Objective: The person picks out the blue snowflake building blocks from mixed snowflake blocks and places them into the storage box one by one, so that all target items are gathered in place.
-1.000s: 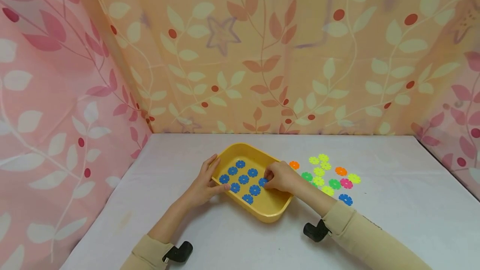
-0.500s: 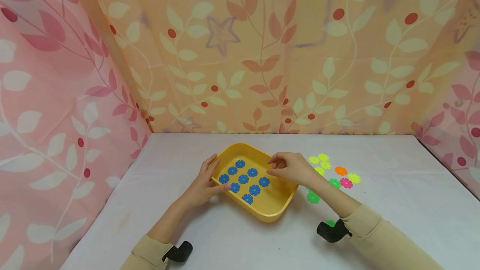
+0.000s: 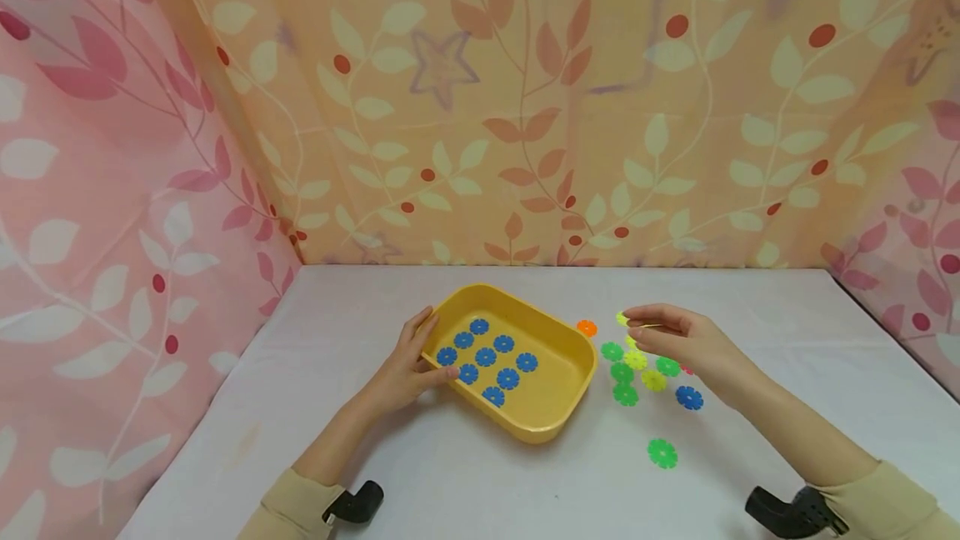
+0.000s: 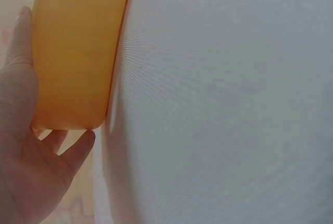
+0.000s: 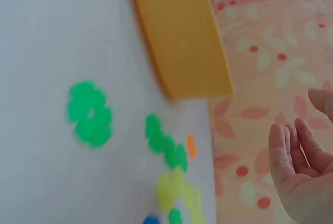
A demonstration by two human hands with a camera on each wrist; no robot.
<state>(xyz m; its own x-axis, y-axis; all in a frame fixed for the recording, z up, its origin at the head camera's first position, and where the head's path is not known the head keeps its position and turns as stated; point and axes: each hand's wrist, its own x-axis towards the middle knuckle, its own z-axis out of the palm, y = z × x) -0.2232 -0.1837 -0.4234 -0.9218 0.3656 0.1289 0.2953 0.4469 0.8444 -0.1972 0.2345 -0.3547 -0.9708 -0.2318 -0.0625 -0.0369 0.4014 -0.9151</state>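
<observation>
A shallow yellow plastic tray (image 3: 558,373) sits on the table, turned at an angle. Several blue notched flower discs (image 3: 485,357) lie spaced out in rows on its floor. My left hand (image 3: 397,375) grips the tray's left end, thumb over the near rim; the left wrist view shows the fingers (image 4: 79,151) round its corner. My right hand (image 3: 693,347) hovers over the loose discs on the right, fingers extended together, thumb apart, nothing held. In the right wrist view the right palm (image 5: 312,193) shows bare.
Loose flower discs lie right of the tray: yellow (image 3: 653,380), green (image 3: 625,394), orange (image 3: 587,328) and one blue disc (image 3: 689,397). A lone green disc (image 3: 662,453) lies nearer the front. The right hand partly covers the pile. Patterned curtains (image 3: 480,107) stand behind the white table.
My right hand let go of a blue disc on the tray floor, lifted off and swung right over the loose discs. My left hand and the tray stayed in place.
</observation>
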